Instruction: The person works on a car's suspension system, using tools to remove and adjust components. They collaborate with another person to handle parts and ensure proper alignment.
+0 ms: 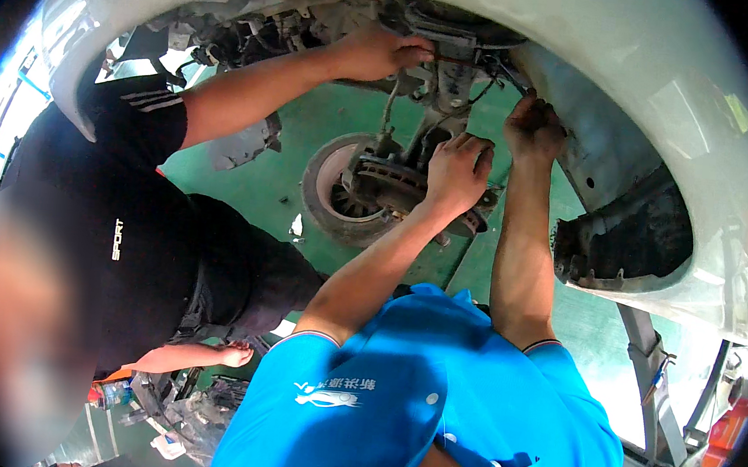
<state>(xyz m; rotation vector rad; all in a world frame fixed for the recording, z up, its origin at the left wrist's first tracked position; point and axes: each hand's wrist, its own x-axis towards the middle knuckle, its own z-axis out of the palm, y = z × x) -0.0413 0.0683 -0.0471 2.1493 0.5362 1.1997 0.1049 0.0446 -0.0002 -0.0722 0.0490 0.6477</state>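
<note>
Inside a raised car's wheel arch, my right hand [536, 128] is closed near a thin dark bar [513, 76] beside the strut. Whether the fingers grip that bar is hard to tell, as they hide their contents. My left hand [460, 172] is lower, its fingers curled in beside the strut [443, 112] and above the brake disc [393, 179]. What it holds, if anything, is hidden. From the left, a co-worker's hand [392, 53] grips a thin brownish rod [458, 61] that reaches across the upper strut.
The light-coloured fender [668, 63] curves overhead. At right hangs a torn dark liner [628, 236]. A wheel [329, 186] lies on the green floor under the disc. The co-worker [129, 214] in black stands close at left. A grey lift support [656, 387] stands lower right.
</note>
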